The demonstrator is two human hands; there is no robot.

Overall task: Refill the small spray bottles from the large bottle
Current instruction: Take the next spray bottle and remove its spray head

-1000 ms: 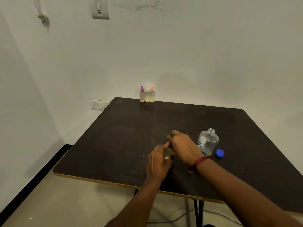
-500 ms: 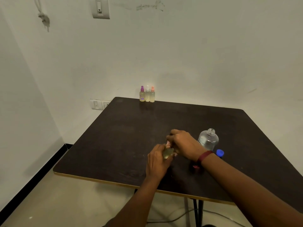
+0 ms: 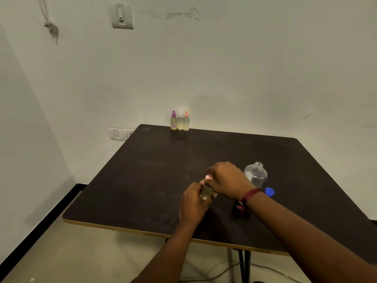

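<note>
Small spray bottle (image 3: 205, 192) mostly hidden by both hands, pink top (image 3: 208, 177) barely showing

No lettering can be read anywhere. The purple-capped spray bottle (image 3: 173, 120) at the table's far edge carries a small purple flower sticker, nothing more.

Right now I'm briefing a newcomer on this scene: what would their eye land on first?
Near the front edge of the dark table, the left hand grips a small bottle while the right hand works its pink top. Just right stands an uncapped clear bottle beside its blue cap. Three spray bottles line the far edge.
</note>
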